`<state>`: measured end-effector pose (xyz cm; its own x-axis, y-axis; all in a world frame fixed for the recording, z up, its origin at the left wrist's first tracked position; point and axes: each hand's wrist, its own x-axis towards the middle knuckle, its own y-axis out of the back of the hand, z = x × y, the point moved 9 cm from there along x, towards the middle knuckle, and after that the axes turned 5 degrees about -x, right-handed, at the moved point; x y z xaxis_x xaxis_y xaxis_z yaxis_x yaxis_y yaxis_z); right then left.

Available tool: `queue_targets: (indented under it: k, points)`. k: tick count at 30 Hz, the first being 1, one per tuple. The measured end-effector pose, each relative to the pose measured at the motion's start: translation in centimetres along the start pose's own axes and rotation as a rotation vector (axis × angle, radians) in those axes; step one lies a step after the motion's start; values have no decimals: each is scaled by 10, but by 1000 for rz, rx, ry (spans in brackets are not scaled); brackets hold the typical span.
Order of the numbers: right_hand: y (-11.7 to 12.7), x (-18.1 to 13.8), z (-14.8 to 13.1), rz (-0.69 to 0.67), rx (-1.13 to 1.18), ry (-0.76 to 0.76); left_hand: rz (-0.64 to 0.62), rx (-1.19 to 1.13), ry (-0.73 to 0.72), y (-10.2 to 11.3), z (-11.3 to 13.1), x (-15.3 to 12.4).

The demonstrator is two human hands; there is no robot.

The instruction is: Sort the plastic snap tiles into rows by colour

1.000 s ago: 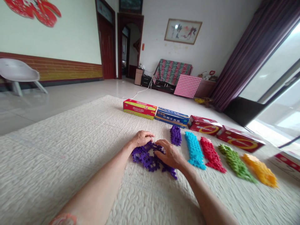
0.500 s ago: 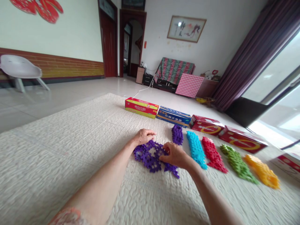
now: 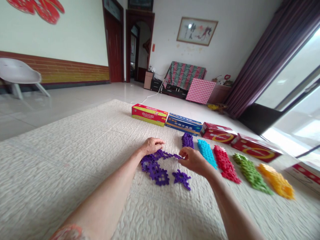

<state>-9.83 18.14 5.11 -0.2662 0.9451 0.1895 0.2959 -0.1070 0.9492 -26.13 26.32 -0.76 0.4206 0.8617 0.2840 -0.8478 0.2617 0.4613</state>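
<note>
My right hand (image 3: 192,158) pinches a flat purple interlocking plastic building piece (image 3: 177,156) by its right end, a little above the mat. My left hand (image 3: 152,146) rests at the far left of the purple pieces, its fingers loosely bent and apart from the thumb; its underside is hidden. Below it, a curved row of purple lattice pieces (image 3: 155,170) lies on the mat. A separate star-shaped purple piece (image 3: 181,179) lies nearer to me. Beyond my right hand stands a stacked purple row (image 3: 188,140), partly covered by that hand.
To the right lie rows of blue (image 3: 207,153), red (image 3: 226,165), green (image 3: 252,175) and yellow pieces (image 3: 276,181). Behind them stand a red-yellow box (image 3: 149,115), a blue box (image 3: 183,124) and several red boxes (image 3: 218,133). The quilted mat (image 3: 75,160) lies under everything.
My right hand has moved slightly up and right, drawing a purple piece away from the cluster. The star-shaped piece now lies apart and uncovered. My left hand has stayed nearly in place.
</note>
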Motion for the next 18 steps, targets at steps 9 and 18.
queue_targets:
  k: [9,18]
  points:
    - [-2,-11,-8,-154,118,208,-2,2,8,0,3,-1]
    - [-33,-15,-25,-283,-14,201,3,-27,3,-1,4,-1]
